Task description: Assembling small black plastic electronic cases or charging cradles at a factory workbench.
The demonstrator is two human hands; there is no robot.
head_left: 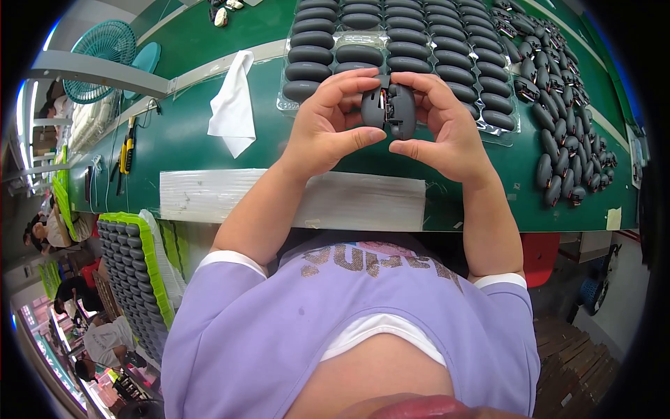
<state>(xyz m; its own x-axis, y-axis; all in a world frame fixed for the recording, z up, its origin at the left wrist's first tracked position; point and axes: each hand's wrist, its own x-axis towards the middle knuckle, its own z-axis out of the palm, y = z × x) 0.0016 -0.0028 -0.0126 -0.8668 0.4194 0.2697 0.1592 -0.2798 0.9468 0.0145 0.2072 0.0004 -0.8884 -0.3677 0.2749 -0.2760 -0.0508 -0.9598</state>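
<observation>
Both my hands hold a dark grey, rounded two-part case point(401, 115) over the near edge of a clear plastic tray. Its two rounded parts sit side by side, with black inner workings and a small bit of red and white showing between them. My left hand point(328, 126) closes on the left part, thumb at the bottom and fingers over the top. The right part is gripped the same way by my right hand point(447, 126). Behind them, the clear tray point(285, 106) carries rows of smooth dark grey oval shells point(361, 54).
A heap of loose dark grey pieces point(558, 133) covers the bench's right side. Left are a white cloth point(234, 105), a yellow-handled tool point(127, 150) and a teal fan point(105, 52). A pale strip point(209, 199) lines the bench's front edge. People point(105, 346) work at far left.
</observation>
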